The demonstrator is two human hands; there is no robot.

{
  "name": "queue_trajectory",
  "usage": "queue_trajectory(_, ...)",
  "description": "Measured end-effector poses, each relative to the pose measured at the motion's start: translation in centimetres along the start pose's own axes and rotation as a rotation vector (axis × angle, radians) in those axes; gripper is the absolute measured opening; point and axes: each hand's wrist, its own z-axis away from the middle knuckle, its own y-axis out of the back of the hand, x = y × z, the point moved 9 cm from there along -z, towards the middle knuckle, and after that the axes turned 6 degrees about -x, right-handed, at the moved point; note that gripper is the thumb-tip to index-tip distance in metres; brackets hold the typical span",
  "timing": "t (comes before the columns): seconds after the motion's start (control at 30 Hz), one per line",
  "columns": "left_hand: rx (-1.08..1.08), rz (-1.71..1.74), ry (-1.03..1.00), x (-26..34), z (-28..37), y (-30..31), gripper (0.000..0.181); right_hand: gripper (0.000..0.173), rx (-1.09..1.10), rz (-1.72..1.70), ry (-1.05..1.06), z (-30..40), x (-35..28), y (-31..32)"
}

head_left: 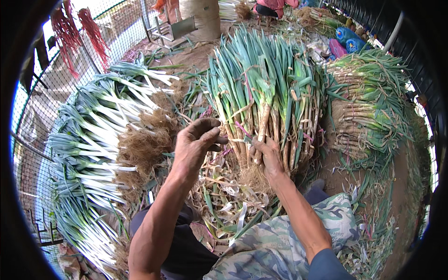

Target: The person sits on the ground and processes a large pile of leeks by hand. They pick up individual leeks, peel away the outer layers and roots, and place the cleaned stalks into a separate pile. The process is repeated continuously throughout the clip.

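Note:
My right hand (271,155) is closed around the lower stem of a large green onion (265,117) with dry brown outer skin. That stalk leans against a thick upright bundle of unpeeled green onions (241,84). A pink plastic tie (243,128) runs close to the right fingertips. My left hand (199,136) is raised just left of the bundle, its fingers curled and the thumb near the index finger. Whether something thin is pinched there is not visible. Peeled onion skins (227,199) and loose roots lie below both hands.
Cleaned white-stemmed onions (105,140) lie in a long row at left, roots inward. More unpeeled bundles (367,112) are stacked at right. Camouflage cloth (266,245) covers my lap. Mesh fencing (38,168) borders the left; another person (271,7) is at the back.

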Motion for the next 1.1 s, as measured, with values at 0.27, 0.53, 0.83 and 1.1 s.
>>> queue_trajectory(0.27, -0.209, 0.152, 0.328, -4.4, -0.6, -4.9, 0.045, 0.029, -0.296, 0.020, 0.033, 16.2, -7.0, -8.5)
queue_trajectory(0.53, -0.227, 0.483, 0.115, -2.4, -1.1, -2.4, 0.024, 0.035, -0.598, 0.558, 0.072, 20.2, -3.6, -10.6)
queue_trajectory(0.83, -0.162, 0.295, -0.011, -0.3, -1.4, -2.0, 0.034, 0.026, -0.451, 0.507, 0.113, 13.4, 2.5, -2.6)
queue_trajectory(1.1, -0.093, 0.338, -0.144, 0.8, -2.1, 0.4, 0.025, 0.039, -0.288, 0.642, 0.224, 12.6, -0.8, -0.4)
